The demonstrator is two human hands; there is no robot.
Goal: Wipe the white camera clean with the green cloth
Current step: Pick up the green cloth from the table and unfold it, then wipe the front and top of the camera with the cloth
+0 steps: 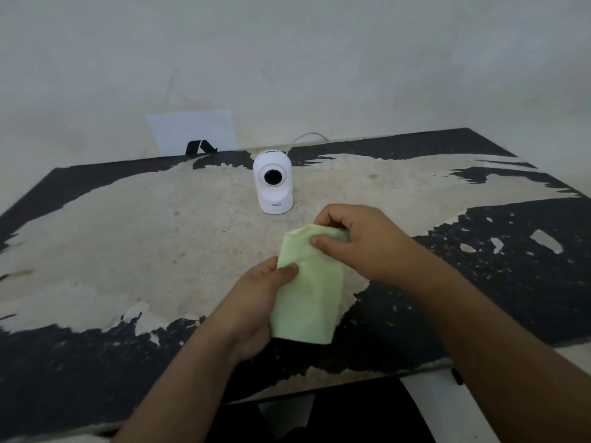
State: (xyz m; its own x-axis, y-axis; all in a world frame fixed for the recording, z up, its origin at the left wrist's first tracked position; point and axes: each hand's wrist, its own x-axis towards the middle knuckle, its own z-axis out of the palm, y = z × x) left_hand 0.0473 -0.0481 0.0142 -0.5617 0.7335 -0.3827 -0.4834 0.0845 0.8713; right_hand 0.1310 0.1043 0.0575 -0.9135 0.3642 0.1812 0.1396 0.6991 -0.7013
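Low in the middle of the frame, the person holds the green cloth (308, 289) in both hands above the table (96, 238). The left hand (259, 302) is closed on the cloth's left side, with the thumb pressed on top. The right hand (361, 241) pinches the cloth's top end between thumb and curled fingers. The cloth hangs down between the hands, folded over.

A bit farther back, near the middle of the frame, the white camera (273, 182) stands upright on the table. Its round dark eye faces the person. No hand touches it.

The table top is black with big pale worn patches. Behind the camera, a thin white cord (305, 137) loops up by the wall (351, 59). A white sheet of paper (192, 131) leans there, upper left of the camera.
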